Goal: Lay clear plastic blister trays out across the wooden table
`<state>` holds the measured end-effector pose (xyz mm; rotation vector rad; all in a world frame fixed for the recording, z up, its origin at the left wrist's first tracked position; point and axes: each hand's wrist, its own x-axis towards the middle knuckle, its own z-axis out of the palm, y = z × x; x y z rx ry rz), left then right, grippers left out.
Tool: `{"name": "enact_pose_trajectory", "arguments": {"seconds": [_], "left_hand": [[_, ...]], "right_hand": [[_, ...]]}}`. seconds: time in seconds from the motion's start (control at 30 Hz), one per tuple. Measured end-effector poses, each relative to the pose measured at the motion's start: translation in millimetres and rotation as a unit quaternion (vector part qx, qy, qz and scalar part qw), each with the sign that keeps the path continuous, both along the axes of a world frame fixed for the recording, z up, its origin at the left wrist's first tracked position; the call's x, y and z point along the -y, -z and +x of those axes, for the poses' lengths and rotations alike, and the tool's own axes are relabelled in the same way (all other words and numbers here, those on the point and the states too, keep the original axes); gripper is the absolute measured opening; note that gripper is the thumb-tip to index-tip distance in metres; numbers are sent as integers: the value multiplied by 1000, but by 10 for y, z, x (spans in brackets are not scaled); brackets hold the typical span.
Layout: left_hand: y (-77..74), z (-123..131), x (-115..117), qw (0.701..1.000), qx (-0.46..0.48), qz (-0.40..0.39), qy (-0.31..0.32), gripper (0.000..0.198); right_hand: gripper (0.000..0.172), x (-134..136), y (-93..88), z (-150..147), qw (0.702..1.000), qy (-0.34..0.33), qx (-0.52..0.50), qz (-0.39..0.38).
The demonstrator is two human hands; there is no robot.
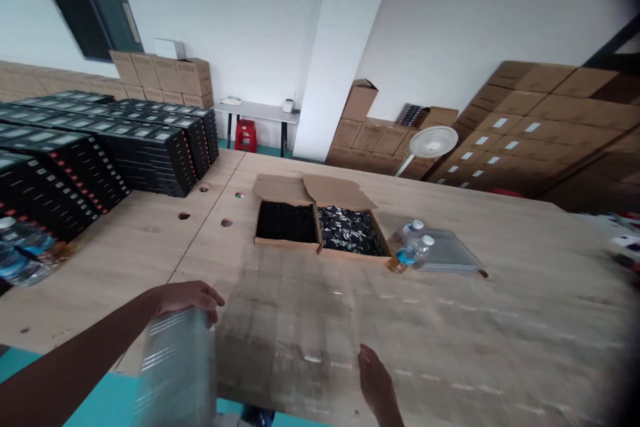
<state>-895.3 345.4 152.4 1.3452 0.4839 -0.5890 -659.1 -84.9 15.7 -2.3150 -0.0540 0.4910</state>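
My left hand rests its curled fingers over the top of a stack of clear plastic bags standing at the near edge of the wooden table, and grips it. My right hand hovers low over the table near its front edge with fingers loosely together, holding nothing that I can see. A wide sheet of clear plastic film, blurred by motion, lies between the two hands.
Two open cardboard boxes of dark small parts stand mid-table. Two water bottles lie beside a clear tray. Stacks of black boxes fill the left. Cartons and a white fan stand behind.
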Motion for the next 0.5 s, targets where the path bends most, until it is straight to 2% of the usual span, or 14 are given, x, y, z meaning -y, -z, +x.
{"name": "enact_pose_trajectory", "arguments": {"seconds": [0.07, 0.13, 0.23, 0.33, 0.4, 0.47, 0.5], "left_hand": [[-11, -25, 22, 1000, -8, 6, -1, 45], [-22, -64, 36, 1000, -18, 18, -1, 42], [-11, -150, 24, 999, -35, 33, 4, 39], [20, -238, -34, 998, -56, 39, 1, 39], [34, -279, -99, 997, -62, 46, -3, 39], [41, -305, -193, 997, -66, 49, -4, 39], [46, -318, -256, 997, -66, 50, -3, 40]], "right_hand": [[48, -48, -33, -44, 999, -5, 26, -19], [45, -225, -113, -179, 999, -18, 29, 5], [30, -750, -314, -595, 988, -96, -18, 122], [28, -1430, -599, -1226, 944, -192, -122, 238], [22, -1849, -797, -1654, 911, -230, -173, 294], [16, -2196, -943, -1989, 875, -277, -224, 328], [13, -2343, -984, -2107, 871, -278, -229, 334]]}}
